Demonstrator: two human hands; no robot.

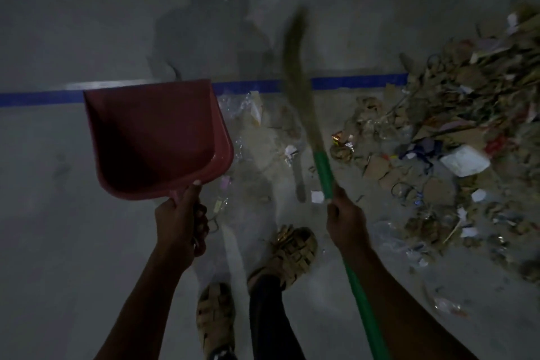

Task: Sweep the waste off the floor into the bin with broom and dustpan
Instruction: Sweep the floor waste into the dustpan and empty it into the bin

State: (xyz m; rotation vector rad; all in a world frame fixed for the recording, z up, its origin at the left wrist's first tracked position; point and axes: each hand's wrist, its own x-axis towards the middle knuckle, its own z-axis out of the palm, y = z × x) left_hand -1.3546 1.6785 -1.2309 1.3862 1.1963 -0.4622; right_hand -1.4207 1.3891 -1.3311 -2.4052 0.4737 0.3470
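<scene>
My left hand (180, 221) grips the handle of a red dustpan (155, 137), which hangs empty above the floor with its mouth facing away from me. In my right hand (344, 218) is the green handle of a broom (323, 166); its brown bristles (295, 67) are blurred and lifted off the floor, pointing away. A large heap of waste (455, 131), made of cardboard scraps, paper, wrappers and dust, lies on the floor to the right. Smaller scraps and clear plastic (248, 114) lie between dustpan and broom. No bin is in view.
A blue tape line (41, 99) runs across the grey floor behind the dustpan. My two sandalled feet (295, 254) stand below the hands, close to the scattered scraps. The room is dim. Bare floor stretches to the left.
</scene>
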